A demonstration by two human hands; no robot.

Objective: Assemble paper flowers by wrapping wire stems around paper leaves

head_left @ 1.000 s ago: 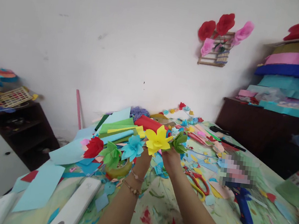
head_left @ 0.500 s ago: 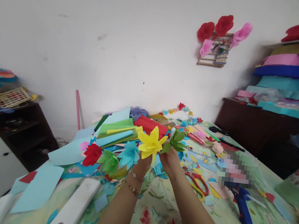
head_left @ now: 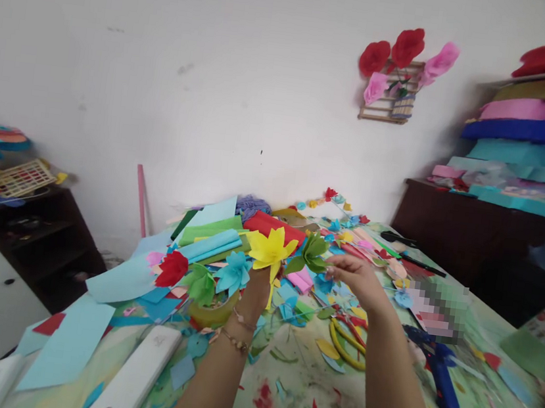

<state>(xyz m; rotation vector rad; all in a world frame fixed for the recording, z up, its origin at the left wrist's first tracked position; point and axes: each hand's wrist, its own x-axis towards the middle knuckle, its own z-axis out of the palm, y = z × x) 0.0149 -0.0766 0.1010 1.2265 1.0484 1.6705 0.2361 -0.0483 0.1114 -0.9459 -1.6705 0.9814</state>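
Observation:
My left hand (head_left: 258,289), mostly hidden behind a yellow paper flower (head_left: 271,249), is closed around its base. Close beside that bloom on the right is a dark green paper flower (head_left: 313,254). My right hand (head_left: 360,279) reaches to its right edge with thumb and fingertips pinched; what lies between them is too small to make out. To the left of my left hand, a blue paper flower (head_left: 233,273), a light green one (head_left: 200,282) and a red one (head_left: 172,269) form a row. What joins them is hidden.
Scissors (head_left: 345,342) and a blue glue gun (head_left: 444,377) lie on the right. A tape roll (head_left: 212,314) is beside my left wrist. Paper sheets (head_left: 68,348) and a long white device (head_left: 137,376) lie at left, scraps all around. A dark cabinet (head_left: 458,230) stands beyond the right side.
My right hand has moved right, away from my left hand, to the edge of the dark green flower. The yellow flower has shifted slightly left and up and tilted.

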